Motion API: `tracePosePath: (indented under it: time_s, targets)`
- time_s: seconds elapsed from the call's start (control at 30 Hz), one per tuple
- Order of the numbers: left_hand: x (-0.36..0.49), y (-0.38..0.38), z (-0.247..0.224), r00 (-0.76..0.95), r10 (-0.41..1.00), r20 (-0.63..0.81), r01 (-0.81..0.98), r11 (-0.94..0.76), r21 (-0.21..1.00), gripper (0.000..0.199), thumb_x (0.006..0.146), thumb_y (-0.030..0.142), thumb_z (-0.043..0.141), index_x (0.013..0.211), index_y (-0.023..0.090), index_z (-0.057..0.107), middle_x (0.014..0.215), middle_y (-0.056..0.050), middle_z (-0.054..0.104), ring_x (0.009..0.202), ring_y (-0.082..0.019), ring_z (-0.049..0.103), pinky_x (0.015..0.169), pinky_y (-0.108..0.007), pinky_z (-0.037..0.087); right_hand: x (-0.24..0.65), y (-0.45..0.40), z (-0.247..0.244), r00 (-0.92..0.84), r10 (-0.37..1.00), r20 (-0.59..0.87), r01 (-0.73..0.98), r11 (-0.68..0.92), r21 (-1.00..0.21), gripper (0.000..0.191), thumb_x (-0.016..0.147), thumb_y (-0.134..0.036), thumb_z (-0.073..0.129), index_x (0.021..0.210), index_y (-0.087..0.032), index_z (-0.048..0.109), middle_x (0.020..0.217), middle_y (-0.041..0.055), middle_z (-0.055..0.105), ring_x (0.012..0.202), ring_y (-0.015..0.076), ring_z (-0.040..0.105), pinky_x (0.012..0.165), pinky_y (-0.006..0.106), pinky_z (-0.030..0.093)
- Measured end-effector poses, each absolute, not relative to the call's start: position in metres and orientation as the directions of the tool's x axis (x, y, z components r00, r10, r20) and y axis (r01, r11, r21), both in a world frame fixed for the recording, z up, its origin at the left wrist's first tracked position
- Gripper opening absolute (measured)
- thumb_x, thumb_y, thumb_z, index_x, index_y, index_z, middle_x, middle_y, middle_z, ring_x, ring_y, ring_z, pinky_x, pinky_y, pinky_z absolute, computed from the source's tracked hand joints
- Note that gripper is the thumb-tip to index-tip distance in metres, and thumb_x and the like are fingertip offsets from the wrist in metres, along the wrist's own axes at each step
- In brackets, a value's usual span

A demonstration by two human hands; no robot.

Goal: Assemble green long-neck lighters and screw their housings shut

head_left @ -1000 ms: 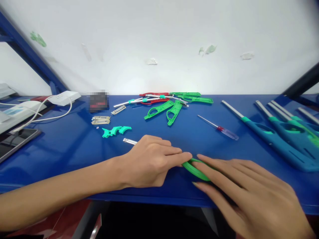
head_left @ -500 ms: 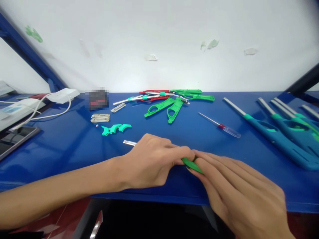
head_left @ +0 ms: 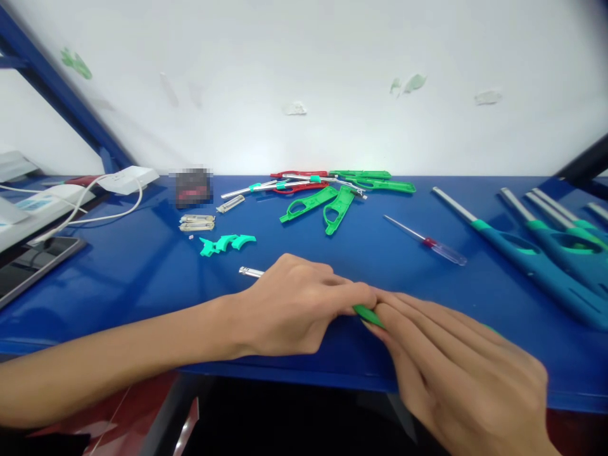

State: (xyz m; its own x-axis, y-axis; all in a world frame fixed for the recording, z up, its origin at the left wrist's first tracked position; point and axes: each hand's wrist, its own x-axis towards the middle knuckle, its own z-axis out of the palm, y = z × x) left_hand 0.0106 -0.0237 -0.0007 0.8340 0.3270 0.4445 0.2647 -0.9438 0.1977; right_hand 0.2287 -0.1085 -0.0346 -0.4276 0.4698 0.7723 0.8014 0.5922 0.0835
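My left hand [head_left: 299, 307] is closed around a green lighter body [head_left: 369, 315], and a metal tube [head_left: 250, 272] sticks out on its left side. My right hand [head_left: 456, 354] grips the same green body from the right, its fingers meeting the left fingertips. Most of the body is hidden by the hands. Beyond them lie small teal trigger pieces [head_left: 223, 244] and pale clear parts [head_left: 197, 222]. Green casing halves [head_left: 338, 210], red casing pieces [head_left: 304, 187] and thin metal tubes [head_left: 251, 189] lie at the back.
A screwdriver [head_left: 444, 251] with a clear handle lies right of centre on the blue table [head_left: 294, 237]. Several blue long-necked lighters [head_left: 536, 259] lie at the right. A phone [head_left: 35, 269], white cables and a white power strip [head_left: 130, 180] are at the left.
The view has shifted slightly, moving the table items a little to the right in the picture. Both hands keep their grip, and less of the green body shows between them.
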Motion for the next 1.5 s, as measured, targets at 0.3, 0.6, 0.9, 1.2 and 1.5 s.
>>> tracePosePath:
  time_s: [0.3,0.6,0.9,1.2,1.5]
  targets:
    - [0.009,-0.023,-0.007,0.83,0.187,0.525,0.262,-0.962,-0.073,0.021,0.11,0.022,0.054,0.125,0.012,0.064,0.096,-0.002,0.08,0.07,-0.016,0.066,0.058,-0.031,0.052,0.225,-0.11,-0.035,-0.391,0.526,0.755,0.819,0.573,0.025,0.007,0.103,-0.011,0.069,0.105,-0.01,0.075,0.097,0.0101,0.084,0.09,0.0223,0.081,0.086,0.034,0.052]
    - [0.011,-0.022,-0.008,0.793,0.159,0.588,0.238,-0.969,-0.06,0.012,0.102,0.014,0.062,0.103,0.011,0.073,0.092,-0.002,0.081,0.063,-0.015,0.06,0.053,-0.031,0.05,0.226,-0.111,-0.037,-0.402,0.562,0.723,0.812,0.584,-0.002,0.01,0.105,-0.013,0.067,0.114,-0.013,0.072,0.109,0.0095,0.083,0.095,0.0225,0.078,0.091,0.036,0.052]
    - [0.012,-0.022,-0.01,0.771,0.121,0.625,0.224,-0.97,-0.089,0.018,0.106,0.021,0.061,0.101,0.01,0.074,0.088,-0.004,0.082,0.06,-0.015,0.064,0.047,-0.032,0.047,0.238,-0.115,-0.029,-0.393,0.644,0.656,0.848,0.53,-0.012,0.011,0.111,-0.027,0.059,0.111,-0.021,0.068,0.095,0.0006,0.084,0.076,0.02,0.08,0.07,0.036,0.051]
    - [0.0,0.007,-0.006,0.694,0.186,0.695,0.177,-0.98,0.086,0.014,0.103,0.022,0.071,0.115,0.016,0.073,0.096,-0.002,0.084,0.063,-0.014,0.069,0.057,-0.026,0.057,0.289,-0.111,-0.017,-0.094,0.802,0.59,0.829,0.391,-0.4,0.024,0.103,-0.056,0.067,0.114,-0.036,0.075,0.107,-0.0113,0.084,0.088,0.0156,0.082,0.087,0.021,0.063]
    - [0.002,0.003,-0.002,0.7,0.166,0.694,0.199,-0.979,0.033,0.015,0.105,0.023,0.067,0.118,0.018,0.073,0.095,-0.003,0.084,0.068,-0.014,0.075,0.064,-0.025,0.061,0.29,-0.122,-0.025,-0.031,0.799,0.6,0.786,0.391,-0.479,0.017,0.101,-0.039,0.074,0.117,-0.04,0.078,0.113,-0.0115,0.083,0.053,0.0121,0.071,0.082,0.026,0.066]
